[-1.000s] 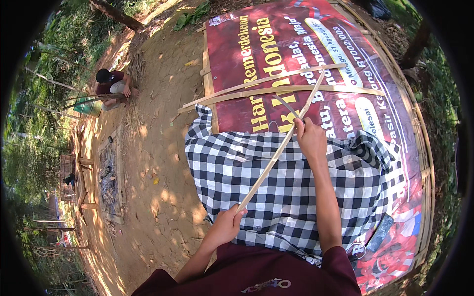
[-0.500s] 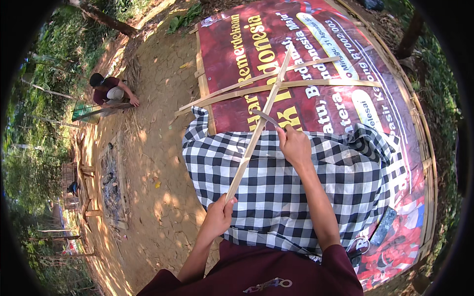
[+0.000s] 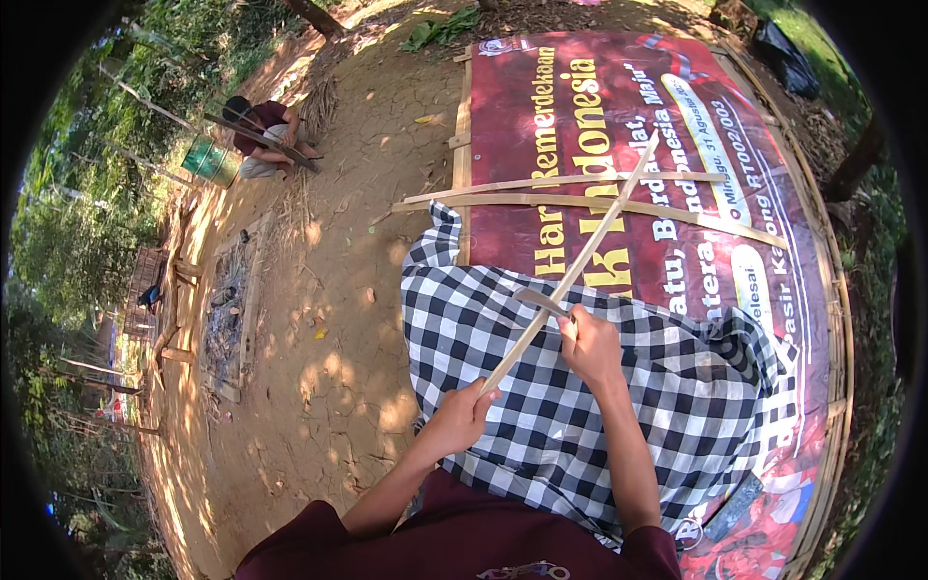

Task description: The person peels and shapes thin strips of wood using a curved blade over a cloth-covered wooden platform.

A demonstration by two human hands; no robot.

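Note:
My left hand (image 3: 462, 418) is closed round the near end of a long pale bamboo strip (image 3: 592, 244), which slants away to the upper right. In my right hand (image 3: 592, 350) is a knife (image 3: 537, 301) with a short, curved dark blade. The blade lies across the strip, touching it a little beyond my left hand. Below both hands a black-and-white checked cloth (image 3: 541, 425) is spread over my lap and the platform. Two more bamboo strips, one straighter (image 3: 570, 182) and one bowed (image 3: 681, 217), lie crosswise on the red printed banner (image 3: 503, 116). The knife's handle is hidden in my fingers.
The banner covers a low bamboo-edged platform (image 3: 839, 387). A dark flat object (image 3: 735, 507) lies at its near right. Far left, another person (image 3: 263, 135) crouches with a long piece of wood beside a green container (image 3: 208, 162). A framed ash bed (image 3: 229, 300) is on the left.
The knife has slid down the strip toward my left hand. The whole view has shifted, with the platform now further right. The other person bends lower, and their wood is held higher.

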